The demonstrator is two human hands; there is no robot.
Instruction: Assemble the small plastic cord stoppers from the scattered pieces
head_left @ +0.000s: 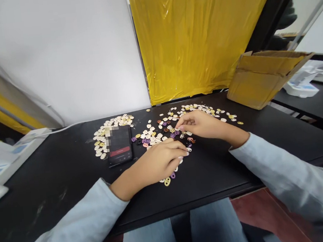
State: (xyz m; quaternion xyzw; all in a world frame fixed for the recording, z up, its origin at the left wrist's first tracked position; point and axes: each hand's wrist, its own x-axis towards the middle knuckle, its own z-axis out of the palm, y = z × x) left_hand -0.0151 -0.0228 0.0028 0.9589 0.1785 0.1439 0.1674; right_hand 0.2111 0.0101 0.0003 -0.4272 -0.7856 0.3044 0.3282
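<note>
My left hand [160, 161] lies curled, palm down, on the little pieces [162, 130] in the middle of the black tabletop [54, 178], so they stay put. I cannot tell if it holds any. My right hand [199, 124] pinches at one with its fingertips. The white ones sit in a pile [107, 130] by the phone [119, 144], apart from the mixed ones.

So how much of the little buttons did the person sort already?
Done, it seems: a mostly cream pile sits by the phone. In hand: the right hand pinches a piece in the mixed scatter, and the left hand rests on more pieces. Left: many cream, purple and yellow pieces lie mixed on the black table, so probably lots remains.
</note>
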